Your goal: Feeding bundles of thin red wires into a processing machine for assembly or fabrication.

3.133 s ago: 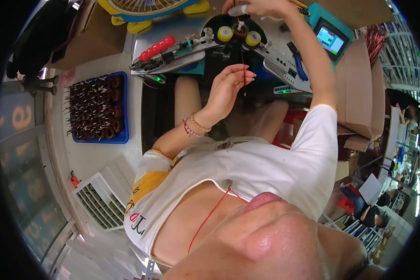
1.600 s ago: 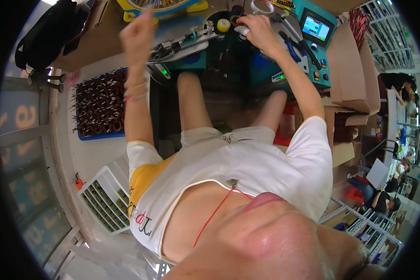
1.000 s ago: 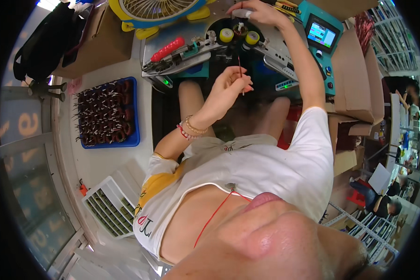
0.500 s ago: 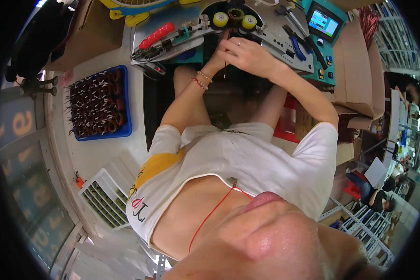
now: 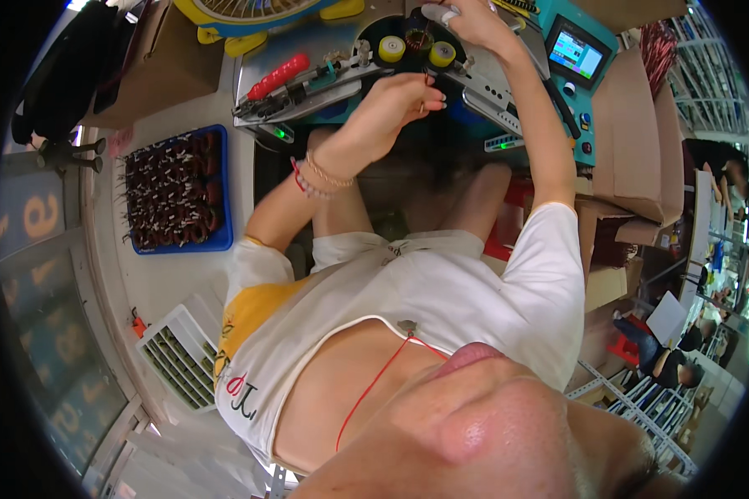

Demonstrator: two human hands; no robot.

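Observation:
My left hand is closed in a pinch on a thin copper wire, just in front of the winding machine's round head. Behind it a small wire-wound ring core sits between two yellow rollers. My right hand reaches over the far side of the head, close to the ring core. A greyish, blurred shape lies at its fingers, and I cannot make out whether it is held. Part of that hand is near the top edge of the picture.
To the left, a blue tray holds many wound cores. A red-handled clamp lies along the machine's left arm. At the right stand a teal control box with a screen and an open cardboard box. A yellow-and-blue wheel-like frame is at the back.
My hands have parted: the left drew back toward me with the wire, the right moved up beyond the rollers. The left machine arm's small light went from red to green.

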